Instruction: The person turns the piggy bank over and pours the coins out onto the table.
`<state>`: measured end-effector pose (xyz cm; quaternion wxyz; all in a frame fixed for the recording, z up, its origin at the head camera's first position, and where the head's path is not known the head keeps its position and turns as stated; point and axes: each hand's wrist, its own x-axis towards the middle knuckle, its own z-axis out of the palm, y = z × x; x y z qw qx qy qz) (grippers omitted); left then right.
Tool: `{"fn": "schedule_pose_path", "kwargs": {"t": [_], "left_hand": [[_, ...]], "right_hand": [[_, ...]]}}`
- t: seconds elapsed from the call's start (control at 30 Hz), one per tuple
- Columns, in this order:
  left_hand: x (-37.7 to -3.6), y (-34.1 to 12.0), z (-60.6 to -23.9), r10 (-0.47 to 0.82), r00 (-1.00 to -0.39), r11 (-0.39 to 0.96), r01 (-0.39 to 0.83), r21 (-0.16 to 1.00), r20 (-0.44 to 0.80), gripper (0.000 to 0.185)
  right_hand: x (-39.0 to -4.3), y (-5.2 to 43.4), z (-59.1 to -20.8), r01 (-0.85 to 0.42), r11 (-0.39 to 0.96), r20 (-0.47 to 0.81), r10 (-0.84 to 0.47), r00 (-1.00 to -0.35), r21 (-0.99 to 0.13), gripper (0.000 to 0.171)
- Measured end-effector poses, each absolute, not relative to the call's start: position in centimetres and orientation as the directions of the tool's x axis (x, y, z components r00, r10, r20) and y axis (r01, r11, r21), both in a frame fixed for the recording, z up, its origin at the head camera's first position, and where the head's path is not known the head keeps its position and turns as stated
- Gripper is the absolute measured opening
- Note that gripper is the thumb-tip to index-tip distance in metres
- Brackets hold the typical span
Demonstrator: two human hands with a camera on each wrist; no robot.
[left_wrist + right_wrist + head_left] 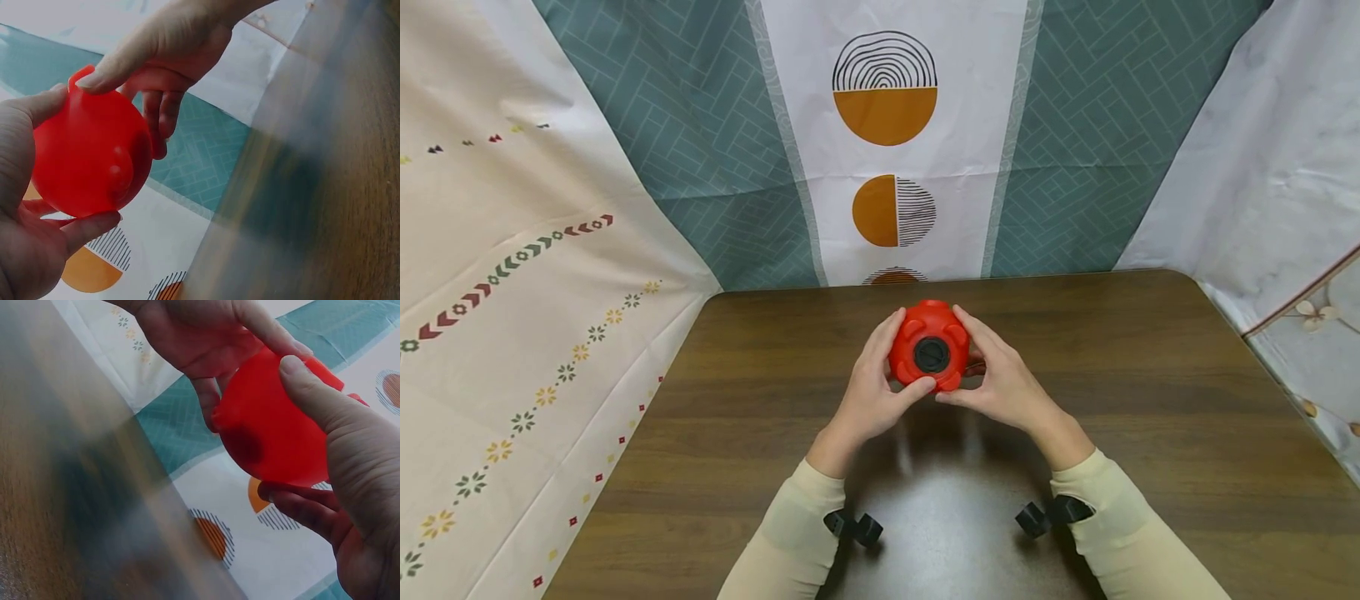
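Both hands hold a glossy red knobbed ball [917, 328] above the wooden table. A round black disc [932, 355] sits in the middle of its upper face in the head view. My left hand [871, 395] grips the ball's left side, thumb along the near edge. On the other side my right hand [1006, 385] holds it, its thumb close to the left thumb. In the left wrist view the ball [94, 150] shows a smooth underside with a rounded bump. From the right wrist, the ball [269, 425] appears between both hands, with a dark patch low on it.
The brown wooden table [760, 433] spreads beneath both arms. Behind it hangs a green and white patterned cloth [1060, 183]. A cream cloth [535, 275] hangs on the left and a white one [1247, 183] on the right. Black wrist mounts [868, 530] are strapped over the sleeves.
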<state>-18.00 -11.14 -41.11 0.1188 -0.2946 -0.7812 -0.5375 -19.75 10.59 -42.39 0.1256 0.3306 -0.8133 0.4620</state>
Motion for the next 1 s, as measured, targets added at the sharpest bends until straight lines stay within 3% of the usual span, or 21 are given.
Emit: {"fn": "schedule_pose_path", "kwargs": {"t": [0.2,0.53,0.77,1.0], "left_hand": [[-16.5,-11.0,-38.9,0.347,-0.798,0.218,0.58,0.785,0.494,0.081],[-16.2,-10.8,-38.6,0.337,-0.8,0.249,0.584,0.772,0.497,0.08],[-16.2,-10.8,-38.6,0.322,-0.804,0.163,0.567,0.807,0.5,0.077],[-16.0,-11.0,-38.3,0.336,-0.796,0.13,0.569,0.812,0.504,0.073]], "right_hand": [[-19.8,10.6,-42.4,-0.662,0.345,0.518,-0.425,-0.743,-0.666,0.108],[-19.8,10.3,-42.6,-0.666,0.338,0.523,-0.425,-0.739,-0.665,0.106],[-19.9,10.6,-42.5,-0.705,0.339,0.559,-0.437,-0.705,-0.624,0.107],[-19.7,10.8,-41.9,-0.706,0.34,0.581,-0.404,-0.707,-0.622,0.087]]}}
